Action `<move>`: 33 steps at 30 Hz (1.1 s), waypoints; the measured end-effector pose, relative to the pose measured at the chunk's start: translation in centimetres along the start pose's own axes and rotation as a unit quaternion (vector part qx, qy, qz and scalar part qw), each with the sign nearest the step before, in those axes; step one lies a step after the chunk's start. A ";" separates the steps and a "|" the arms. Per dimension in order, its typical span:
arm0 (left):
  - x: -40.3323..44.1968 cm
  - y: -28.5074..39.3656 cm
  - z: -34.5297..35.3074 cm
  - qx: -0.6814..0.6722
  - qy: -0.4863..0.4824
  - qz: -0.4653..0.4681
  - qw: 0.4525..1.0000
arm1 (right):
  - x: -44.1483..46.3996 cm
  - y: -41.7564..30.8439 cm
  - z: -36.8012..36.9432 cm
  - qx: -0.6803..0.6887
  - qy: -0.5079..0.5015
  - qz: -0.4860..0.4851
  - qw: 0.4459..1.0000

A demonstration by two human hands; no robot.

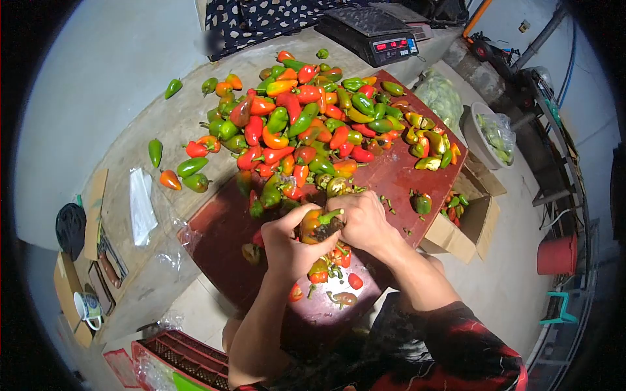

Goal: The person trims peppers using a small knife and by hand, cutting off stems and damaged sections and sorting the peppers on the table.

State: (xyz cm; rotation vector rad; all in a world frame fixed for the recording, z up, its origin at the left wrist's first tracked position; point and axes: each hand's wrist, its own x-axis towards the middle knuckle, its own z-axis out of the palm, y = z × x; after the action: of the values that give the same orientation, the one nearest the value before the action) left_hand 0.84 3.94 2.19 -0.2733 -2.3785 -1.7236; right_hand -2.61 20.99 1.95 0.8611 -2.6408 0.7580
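Note:
My left hand [289, 242] is wrapped round an orange-green pepper [311, 225], thumb underneath. Its green stem points right, and a dark, spoiled-looking patch shows below the stem. Against the pepper's right side my right hand [362, 218] is closed, fingers curled; whatever it grips is hidden. Below the hands, cut red and orange pepper pieces [318, 270] lie on the dark red tabletop [222, 225]. Just beyond the hands spreads a big heap of red, green and orange peppers [303, 120].
A digital scale [368, 39] stands at the back. Cut peppers [427, 140] lie on the table's right side, above a cardboard box [456, 234] holding peppers. Farther right is a white basin [479, 133] with a bagged green vegetable. A red crate [179, 358] is at lower left.

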 end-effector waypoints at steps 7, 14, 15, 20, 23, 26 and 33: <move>-0.2 0.4 0.3 -0.052 0.009 0.014 0.998 | 0.0 0.0 -0.7 0.006 0.009 -0.026 1.000; 0.0 0.6 0.2 -0.057 0.010 -0.042 0.997 | 1.0 1.0 -1.3 -0.051 0.023 -0.018 0.998; -0.1 0.8 0.0 -0.005 0.003 -0.011 1.000 | 0.9 0.7 -1.6 -0.031 0.013 -0.018 0.999; -1.7 0.6 -0.4 -0.122 0.003 0.075 0.990 | 2.3 7.5 -1.8 -0.211 -0.057 0.185 0.958; -1.2 0.3 -0.1 -0.089 0.031 0.035 0.995 | 2.2 5.8 -3.0 -0.089 0.036 0.149 0.984; -0.9 0.4 -0.1 -0.109 0.022 0.064 0.992 | 1.1 4.7 -1.5 -0.005 0.049 0.135 0.990; 0.0 -0.4 -0.4 -0.096 -0.001 0.135 0.986 | 0.7 2.7 -1.7 0.125 0.027 0.168 0.977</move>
State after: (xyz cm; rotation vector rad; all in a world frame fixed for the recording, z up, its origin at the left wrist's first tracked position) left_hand 0.78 3.44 1.89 -0.5964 -2.0630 -1.8183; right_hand -4.65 23.46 2.52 0.4392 -2.7135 1.1979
